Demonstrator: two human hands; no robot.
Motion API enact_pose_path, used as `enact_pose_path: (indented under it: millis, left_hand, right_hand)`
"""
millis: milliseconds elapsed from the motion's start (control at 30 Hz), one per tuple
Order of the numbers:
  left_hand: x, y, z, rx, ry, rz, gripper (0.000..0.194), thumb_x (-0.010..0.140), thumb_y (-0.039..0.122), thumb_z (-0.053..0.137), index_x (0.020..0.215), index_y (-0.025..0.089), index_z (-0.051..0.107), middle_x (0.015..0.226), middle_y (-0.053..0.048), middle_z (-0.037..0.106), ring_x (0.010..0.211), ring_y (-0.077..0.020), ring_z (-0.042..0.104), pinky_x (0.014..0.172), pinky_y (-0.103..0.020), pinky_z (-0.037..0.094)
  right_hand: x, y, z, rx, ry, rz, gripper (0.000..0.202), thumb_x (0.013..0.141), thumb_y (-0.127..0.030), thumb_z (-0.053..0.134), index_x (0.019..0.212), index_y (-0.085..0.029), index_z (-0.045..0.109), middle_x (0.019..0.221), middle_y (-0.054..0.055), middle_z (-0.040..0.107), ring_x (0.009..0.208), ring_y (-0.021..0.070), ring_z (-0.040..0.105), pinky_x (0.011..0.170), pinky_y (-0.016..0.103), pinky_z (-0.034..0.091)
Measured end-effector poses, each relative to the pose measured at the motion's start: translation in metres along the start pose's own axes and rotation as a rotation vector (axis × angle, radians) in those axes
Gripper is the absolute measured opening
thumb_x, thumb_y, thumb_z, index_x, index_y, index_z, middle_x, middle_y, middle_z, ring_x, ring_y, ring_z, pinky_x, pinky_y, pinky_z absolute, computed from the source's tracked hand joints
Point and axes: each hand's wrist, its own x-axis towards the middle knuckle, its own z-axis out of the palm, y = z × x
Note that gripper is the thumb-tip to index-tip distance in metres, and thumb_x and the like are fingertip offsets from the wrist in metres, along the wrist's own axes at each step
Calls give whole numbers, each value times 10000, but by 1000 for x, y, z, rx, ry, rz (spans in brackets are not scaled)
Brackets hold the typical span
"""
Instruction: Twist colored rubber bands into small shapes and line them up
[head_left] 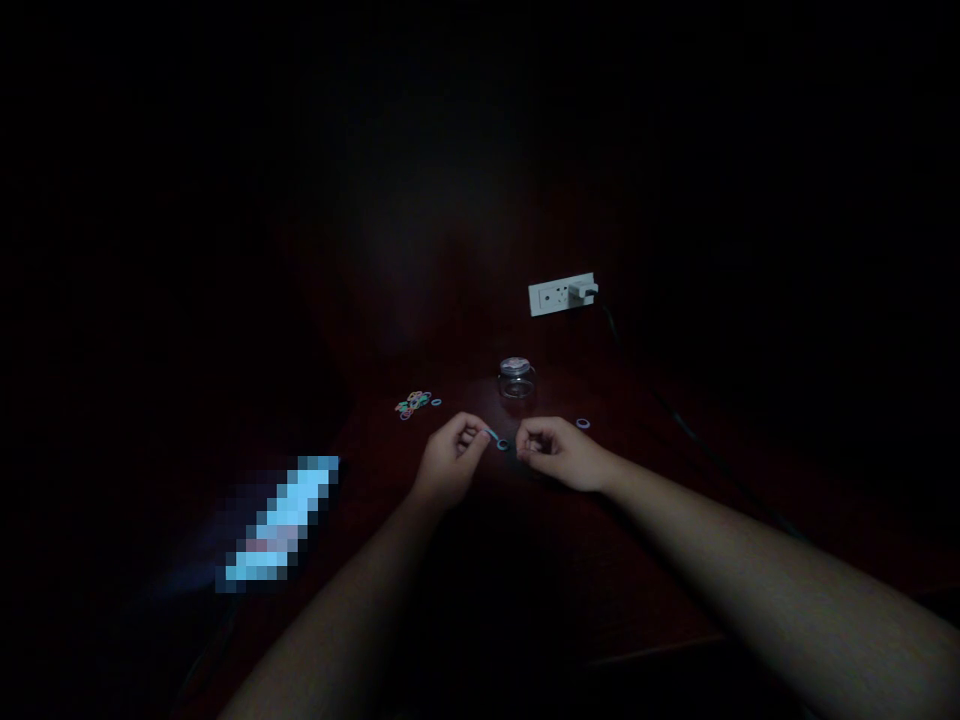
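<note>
My left hand [456, 455] pinches a small teal band [493, 435] between thumb and fingertips. At the band's lower end, a small ring [503, 445] shows in the gap between my hands. My right hand [553, 450] is closed just right of that ring, fingertips pressed together; anything between them is too small and dark to make out. A pile of colourful bands [412, 404] lies beyond my left hand, with a single blue band [436, 402] beside it. One purple band [583, 424] rests beyond my right hand.
A clear lidded jar [516, 380] stands behind my hands on the dark red table [465, 560]. Farther back is a white socket panel [551, 296] with a plug and a dark cable running right. A bright, pixelated screen [289, 520] is at the left.
</note>
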Motion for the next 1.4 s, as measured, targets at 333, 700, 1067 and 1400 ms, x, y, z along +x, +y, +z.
enact_pose_path:
  millis: [333,700,1067,1400]
  left_hand:
    - [-4,4,6,38,-88,-1,203,712,315,525,790,135,580,681,-23,577,590,-86,505,508,-173,386]
    - [-5,4,5,57,-116,25,187,733,302,497,788,137,566,676,-9,553,585,-78,487,506,-166,377]
    - [-4,7,5,66,-78,50,165,722,278,502,776,135,563,673,-11,554,579,-72,483,498,-161,372]
    - [-6,10,8,111,-110,98,157,712,255,507,779,136,585,694,-19,580,595,-74,500,510,-167,378]
  right_hand:
    - [1,-3,0,-52,44,-22,190,673,-290,582,743,-131,504,546,-40,437,472,53,372,425,169,292]
    - [-1,-3,-1,-61,-2,-6,174,707,-302,537,683,-134,496,517,-47,406,463,57,355,428,179,277]
    - [-1,-4,-2,-48,12,27,205,731,-339,513,730,-134,502,531,-37,447,457,64,414,424,184,315]
    - [-3,-4,-1,-17,-84,106,291,742,-409,488,730,-121,528,564,-8,521,456,64,466,424,181,361]
